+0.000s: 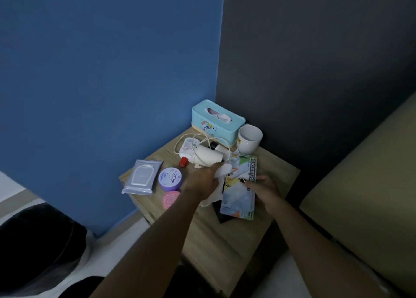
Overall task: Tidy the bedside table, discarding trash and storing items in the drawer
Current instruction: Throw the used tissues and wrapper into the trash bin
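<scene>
On the wooden bedside table (227,237) my left hand (202,180) grips a crumpled white tissue (221,174) near the middle. My right hand (265,192) holds a scissors package (239,189) by its right edge, tilted above a dark flat item (219,214). Behind them lie a white cylindrical device (208,157) with a white cable (180,144), and a small red-capped bottle (186,153). To the left sit a grey wipes pack (143,178), a purple cream jar (170,178) and a pink round lid (170,199).
A turquoise tissue box (217,122) and a white mug (248,140) stand at the table's back corner against the blue and dark walls. A beige bed edge (360,185) runs along the right. A dark bag (38,241) lies on the floor at left.
</scene>
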